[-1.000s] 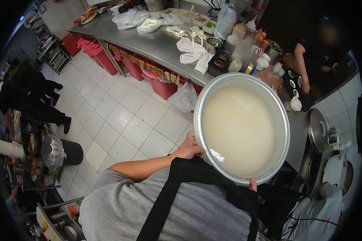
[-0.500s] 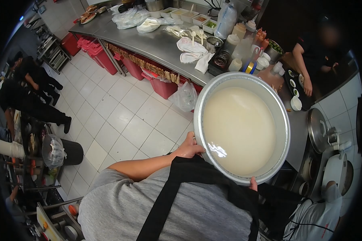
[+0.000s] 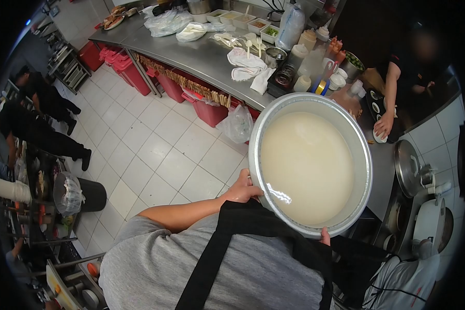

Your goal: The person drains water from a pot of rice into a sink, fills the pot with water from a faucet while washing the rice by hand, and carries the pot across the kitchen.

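A large round metal pot (image 3: 364,170) of cloudy, off-white liquid is held up in front of my body. Its contents reach below the rim, and light glints on the surface near the lower left. My left hand (image 3: 242,188) grips the pot's left rim, with the fingers partly hidden beneath it. At the pot's bottom edge, only the fingertips of my right hand (image 3: 325,236) show, pressed against the rim; the rest is hidden behind the apron and the pot.
Beyond the pot runs a steel counter (image 3: 206,64) with bottles, white towels (image 3: 245,64) and food trays. Red bins (image 3: 210,112) stand below. At right, a co-worker's hand (image 3: 384,125) is over a small bowl. Other people work at left, near a black bin (image 3: 94,196).
The co-worker's hand at right has moved down and left onto the small white bowl. People at left have shifted slightly. My hands and the pot have hardly moved; the glint has changed shape.
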